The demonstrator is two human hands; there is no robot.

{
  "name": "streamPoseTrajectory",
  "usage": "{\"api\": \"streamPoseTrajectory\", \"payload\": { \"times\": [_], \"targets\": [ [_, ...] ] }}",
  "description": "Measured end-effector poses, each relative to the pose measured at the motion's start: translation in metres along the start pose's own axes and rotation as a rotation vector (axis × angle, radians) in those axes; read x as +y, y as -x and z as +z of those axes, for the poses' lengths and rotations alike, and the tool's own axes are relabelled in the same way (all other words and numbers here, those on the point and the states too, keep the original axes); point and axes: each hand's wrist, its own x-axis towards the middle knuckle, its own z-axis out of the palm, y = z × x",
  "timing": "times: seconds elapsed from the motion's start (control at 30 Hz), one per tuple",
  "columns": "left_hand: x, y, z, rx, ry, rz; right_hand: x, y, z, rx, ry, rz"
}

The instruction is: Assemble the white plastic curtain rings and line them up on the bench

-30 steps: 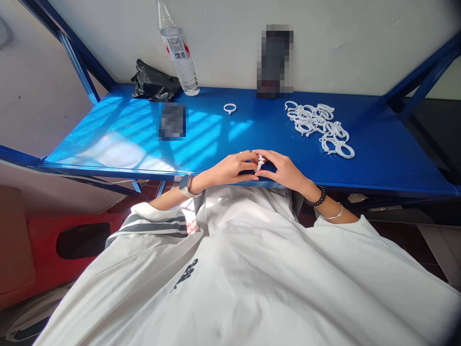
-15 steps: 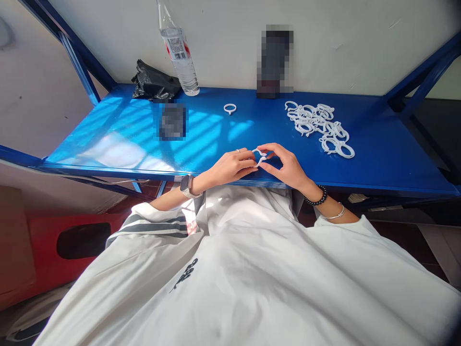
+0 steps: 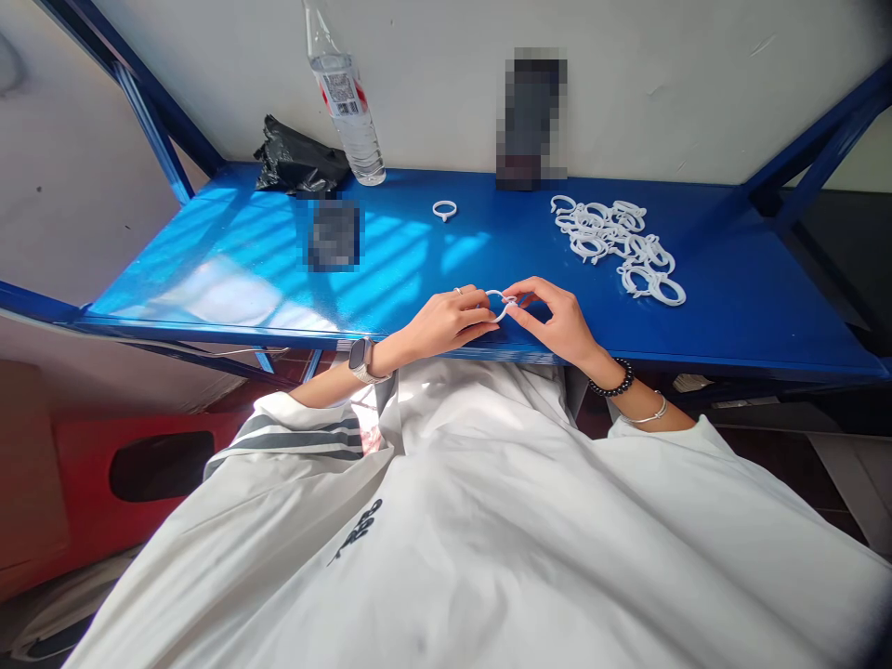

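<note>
Near the front edge of the blue table [image 3: 502,251], a white plastic ring [image 3: 496,295] is held between both hands. My left hand [image 3: 456,318] grips its left side with bent fingers. My right hand [image 3: 554,319] pinches the ring's right end between thumb and fingertips, which partly hide that end. A single white ring [image 3: 444,211] lies farther back on the table. To the right is a loose pile of several white rings [image 3: 592,223], each with a small tab.
A water bottle [image 3: 352,121] stands against the wall beside a black plastic bag [image 3: 299,163]. A blurred dark object [image 3: 334,235] lies in front of the bag, and another [image 3: 531,121] leans on the wall. Blue metal posts flank the table.
My right fingers have shifted slightly on the ring's right end, and its ends now look closer together. My left hand has barely moved.
</note>
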Motion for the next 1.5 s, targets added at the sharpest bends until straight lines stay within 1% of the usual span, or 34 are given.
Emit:
{"api": "streamPoseTrajectory", "payload": {
  "times": [0.2, 0.43, 0.6, 0.83, 1.03, 1.27, 1.5],
  "targets": [
    [-0.0009, 0.0016, 0.0015, 0.023, -0.033, -0.029, 0.0003, 0.0008, -0.0001, 0.018, 0.000, 0.022],
    [0.0034, 0.0012, -0.0019, 0.107, 0.031, -0.151, -0.0027, 0.0015, -0.0018, 0.043, -0.016, 0.018],
    [0.0050, -0.0007, -0.0049, 0.073, 0.079, -0.227, -0.0004, 0.0028, -0.0016, 0.065, -0.015, 0.008],
    [0.0027, -0.0011, -0.0042, 0.029, 0.065, -0.205, 0.0024, 0.0037, -0.0008, 0.083, -0.018, -0.014],
    [0.0000, -0.0003, -0.0033, 0.030, 0.107, -0.162, 0.0008, 0.0028, -0.0010, 0.085, -0.053, -0.047],
    [0.0004, 0.0008, -0.0043, 0.043, 0.129, -0.170, 0.0004, 0.0040, -0.0005, 0.073, -0.032, 0.033],
    [0.0024, 0.0005, -0.0051, 0.060, 0.099, -0.197, -0.0034, 0.0031, -0.0015, 0.090, -0.043, 0.011]
  ]
}}
